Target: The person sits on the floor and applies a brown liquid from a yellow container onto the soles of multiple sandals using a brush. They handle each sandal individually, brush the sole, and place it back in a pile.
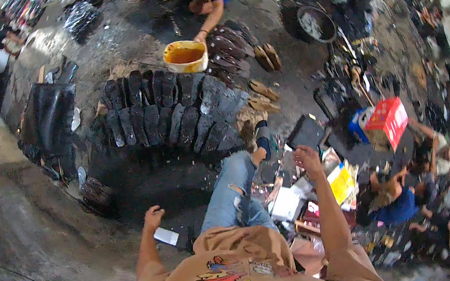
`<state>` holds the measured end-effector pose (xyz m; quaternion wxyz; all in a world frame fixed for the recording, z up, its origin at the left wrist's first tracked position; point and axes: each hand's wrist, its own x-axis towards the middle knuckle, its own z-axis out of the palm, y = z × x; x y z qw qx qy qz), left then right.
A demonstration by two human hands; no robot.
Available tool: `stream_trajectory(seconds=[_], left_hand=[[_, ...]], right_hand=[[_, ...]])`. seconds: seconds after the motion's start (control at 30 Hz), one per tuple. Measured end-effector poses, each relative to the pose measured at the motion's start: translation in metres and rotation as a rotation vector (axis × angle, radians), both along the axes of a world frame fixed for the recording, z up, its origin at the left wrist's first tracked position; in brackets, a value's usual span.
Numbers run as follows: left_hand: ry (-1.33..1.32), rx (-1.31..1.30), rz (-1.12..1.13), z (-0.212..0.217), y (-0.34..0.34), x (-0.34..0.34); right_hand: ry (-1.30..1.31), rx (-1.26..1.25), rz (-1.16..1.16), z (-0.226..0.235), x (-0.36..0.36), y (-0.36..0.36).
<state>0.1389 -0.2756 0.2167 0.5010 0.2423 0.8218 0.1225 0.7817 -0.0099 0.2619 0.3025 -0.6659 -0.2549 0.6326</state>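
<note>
My left hand (154,217) hangs at my side above the dark floor, its fingers curled in with nothing visible in them. Beneath it is a white rectangular piece (166,235). On the other side my right hand (307,159) is raised over a cluttered patch, its fingers loosely bent and apart, holding nothing. Below that hand lie a black flat case-like thing (306,133) and a white box (286,204). Ahead of my legs, dark shoe soles (151,120) lie in two curved rows, apart from both hands.
Beyond the soles, another person's hand (201,37) grips a tub (188,66) of amber liquid. Brown shoe pieces (263,58) lie beside them. A round black basin (316,24) stands at the far right. Nearer, a red box (388,120) stands near other people seated at right.
</note>
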Motion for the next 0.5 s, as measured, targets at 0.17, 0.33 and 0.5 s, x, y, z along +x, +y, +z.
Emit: stream_trajectory(seconds=[0.17,0.33,0.5], left_hand=[[-0.239,0.207,0.580,-0.017,0.143,0.002],[-0.414,0.562,0.590,-0.040,0.355,0.027],[-0.447,0.560,0.641,-0.069,0.512,0.058]], right_hand=[[0.080,0.044,0.354,-0.027,-0.031,0.142],[0.069,0.154,0.513,-0.095,-0.111,0.309],[0.212,0.025,0.578,-0.119,-0.196,0.400]])
